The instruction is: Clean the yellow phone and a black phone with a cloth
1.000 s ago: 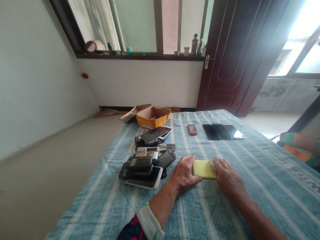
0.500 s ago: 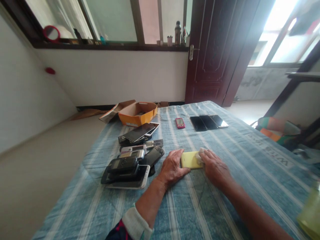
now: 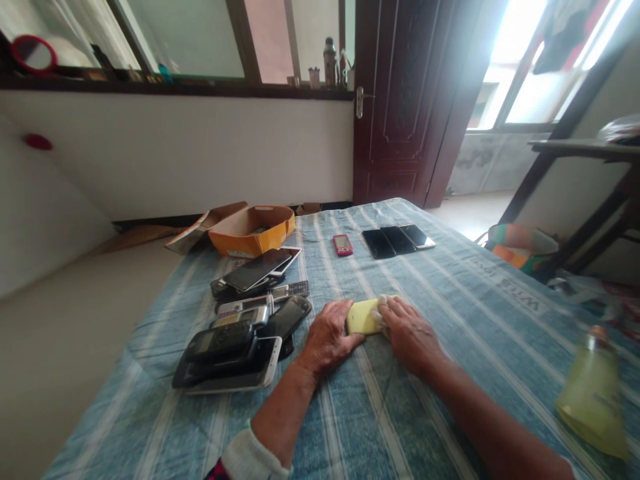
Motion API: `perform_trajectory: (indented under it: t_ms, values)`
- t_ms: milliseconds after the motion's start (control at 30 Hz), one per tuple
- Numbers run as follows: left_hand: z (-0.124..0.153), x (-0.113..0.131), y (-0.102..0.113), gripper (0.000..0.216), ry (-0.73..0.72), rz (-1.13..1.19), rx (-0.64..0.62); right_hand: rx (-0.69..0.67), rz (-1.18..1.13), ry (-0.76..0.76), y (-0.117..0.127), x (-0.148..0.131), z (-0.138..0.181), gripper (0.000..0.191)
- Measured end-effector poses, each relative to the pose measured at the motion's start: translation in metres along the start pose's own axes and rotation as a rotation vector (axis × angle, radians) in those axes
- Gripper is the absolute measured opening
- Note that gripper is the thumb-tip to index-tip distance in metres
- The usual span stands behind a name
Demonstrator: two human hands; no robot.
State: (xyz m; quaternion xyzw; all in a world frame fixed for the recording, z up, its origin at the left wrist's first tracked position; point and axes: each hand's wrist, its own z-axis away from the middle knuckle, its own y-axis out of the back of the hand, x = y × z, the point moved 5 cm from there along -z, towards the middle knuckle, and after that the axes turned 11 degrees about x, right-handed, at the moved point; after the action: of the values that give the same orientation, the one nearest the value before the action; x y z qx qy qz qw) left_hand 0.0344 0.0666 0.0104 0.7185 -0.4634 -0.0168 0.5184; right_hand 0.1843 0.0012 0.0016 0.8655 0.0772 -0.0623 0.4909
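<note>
A yellow phone [image 3: 362, 318] lies flat on the striped blue cloth, between my two hands. My left hand [image 3: 326, 341] grips its left end, with the thumb along the near edge and fingers at the far side. A crumpled white wipe [image 3: 383, 311] is pinched under the fingers of my right hand [image 3: 411, 335] and pressed onto the phone's upper face. That hand covers much of the phone's right part. Left of my left hand is a pile of old phones [image 3: 225, 343], some stacked on others.
An open orange box [image 3: 254, 239] stands behind the pile. Farther back lie a pink phone [image 3: 343, 245] and a row of dark phones [image 3: 395, 241]. A bottle of yellow liquid [image 3: 593, 397] stands at the right. The table's left edge drops to the floor.
The view has swung right, so the scene sits farther left and the bottle shows more fully. My right hand with the wipe has slid inward over the phone; my left hand keeps its grip.
</note>
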Motion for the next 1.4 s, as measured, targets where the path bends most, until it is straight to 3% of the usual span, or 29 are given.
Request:
perform_trajectory:
  t_ms: [167,300,633,1000,1233,1400]
  values:
    - [-0.002,0.005,0.004,0.052,-0.047,-0.008,-0.016,0.019,-0.039,-0.205,0.006,0.035,-0.008,0.041]
    - [-0.004,0.005,0.007,0.035,-0.049,0.015,-0.004,0.174,-0.232,-0.228,0.011,0.04,-0.011,0.044]
    - [-0.009,0.007,0.013,0.038,0.027,0.0,-0.008,0.438,-0.165,-0.014,0.008,0.017,-0.02,0.041]
    - [-0.008,0.007,0.014,0.04,0.086,-0.009,0.051,0.53,-0.195,0.277,0.004,-0.037,-0.021,0.035]
    - [-0.012,0.003,0.013,0.038,0.18,-0.051,0.089,0.478,-0.064,0.113,0.0,-0.023,-0.029,0.038]
    - [-0.018,-0.001,0.011,0.039,0.255,-0.072,0.139,0.519,-0.008,0.039,-0.006,-0.018,-0.031,0.041]
